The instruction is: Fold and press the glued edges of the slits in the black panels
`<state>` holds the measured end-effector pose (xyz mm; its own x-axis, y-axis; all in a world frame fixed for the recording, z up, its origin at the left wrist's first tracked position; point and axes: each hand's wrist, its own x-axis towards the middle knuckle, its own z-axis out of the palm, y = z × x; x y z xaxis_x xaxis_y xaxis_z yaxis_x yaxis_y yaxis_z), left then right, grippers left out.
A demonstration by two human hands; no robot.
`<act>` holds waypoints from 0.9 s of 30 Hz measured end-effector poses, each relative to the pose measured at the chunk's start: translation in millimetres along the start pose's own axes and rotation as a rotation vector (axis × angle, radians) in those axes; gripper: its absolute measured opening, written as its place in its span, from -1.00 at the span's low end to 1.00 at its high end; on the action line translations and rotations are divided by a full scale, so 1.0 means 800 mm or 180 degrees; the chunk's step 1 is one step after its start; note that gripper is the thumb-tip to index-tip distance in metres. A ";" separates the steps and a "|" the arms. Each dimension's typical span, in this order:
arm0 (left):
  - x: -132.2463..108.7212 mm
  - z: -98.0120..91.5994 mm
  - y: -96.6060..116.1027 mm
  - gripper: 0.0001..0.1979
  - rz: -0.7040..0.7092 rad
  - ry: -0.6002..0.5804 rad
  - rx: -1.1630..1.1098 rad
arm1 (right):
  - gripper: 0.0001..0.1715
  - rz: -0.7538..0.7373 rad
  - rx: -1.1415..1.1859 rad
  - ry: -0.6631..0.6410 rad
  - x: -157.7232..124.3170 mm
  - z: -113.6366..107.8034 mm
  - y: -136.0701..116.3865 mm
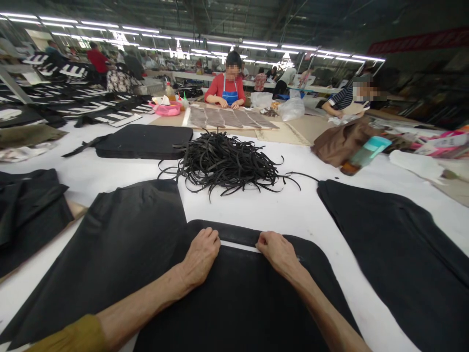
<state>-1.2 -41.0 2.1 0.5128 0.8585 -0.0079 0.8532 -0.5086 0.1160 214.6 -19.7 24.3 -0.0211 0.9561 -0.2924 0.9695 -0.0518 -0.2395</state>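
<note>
My left hand (pixel 201 254) and my right hand (pixel 277 250) rest on a black fabric piece (pixel 242 298) with rounded corners, right in front of me. Both hands have their fingers curled down, pinching the far edge of the piece. Between them a thin white gap (pixel 238 246) shows, with a black strip (pixel 234 233) running along its far side. Beyond lies a tangled heap of black straps (pixel 227 164).
A black fabric sheet (pixel 120 244) lies left, another (pixel 399 249) right, on the white table (pixel 304 210). A stack of black pieces (pixel 144 141) sits behind. A brown bag (pixel 340 142) and teal bottle (pixel 366 154) are at right. Co-workers (pixel 227 88) sit across.
</note>
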 end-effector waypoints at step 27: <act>-0.003 -0.030 0.005 -0.61 0.1219 -0.0524 0.0466 | -0.78 -0.0064 -0.0009 -0.0072 0.009 -0.002 0.017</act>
<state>-1.3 -43.1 26.1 0.7930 0.5903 -0.1511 0.5971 -0.8022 -0.0004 228.0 -13.3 20.6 -0.0460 0.9501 -0.3085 0.9696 -0.0319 -0.2428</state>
